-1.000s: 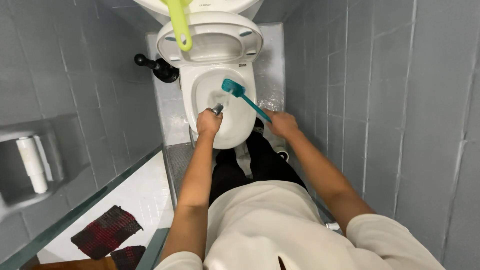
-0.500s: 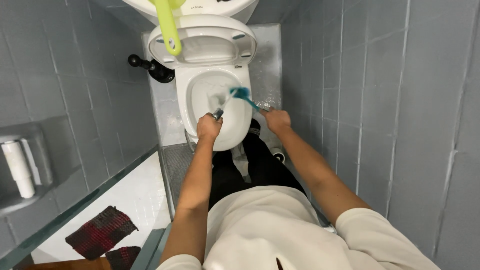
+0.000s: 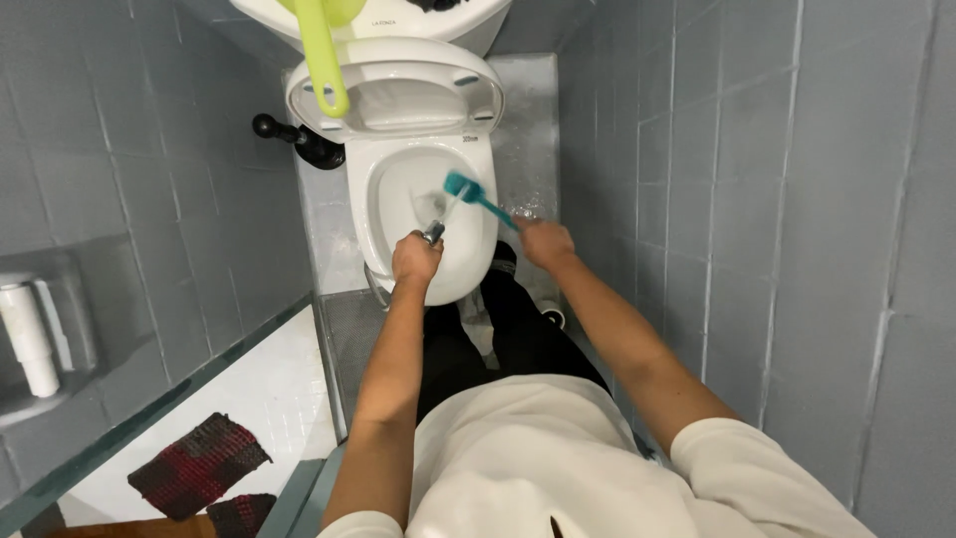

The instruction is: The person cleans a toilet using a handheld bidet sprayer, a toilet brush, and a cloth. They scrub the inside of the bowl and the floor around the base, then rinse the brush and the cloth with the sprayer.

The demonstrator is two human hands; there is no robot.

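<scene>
Teal brush (image 3: pixel 466 190) scrubbing inside a white toilet bowl (image 3: pixel 383 214).
Right hand (image 3: pixel 543 242) grips the thin plastic brush handle, bristles over the glossy bowl; left hand (image 3: pixel 416 260) is closed on a small metal sprayer nozzle (image 3: pixel 434 232), mostly hidden. A lime-green handle (image 3: pixel 321 55) crosses the raised seat (image 3: pixel 398 90), its top cut off.

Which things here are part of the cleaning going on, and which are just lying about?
In use:
- teal brush, held by the right hand
- metal sprayer nozzle, in the left hand
- toilet bowl, lid up

Lying about:
- green handled tool hanging over the lid
- black plunger by the wall
- paper roll in the wall niche
- dark red mat
</scene>
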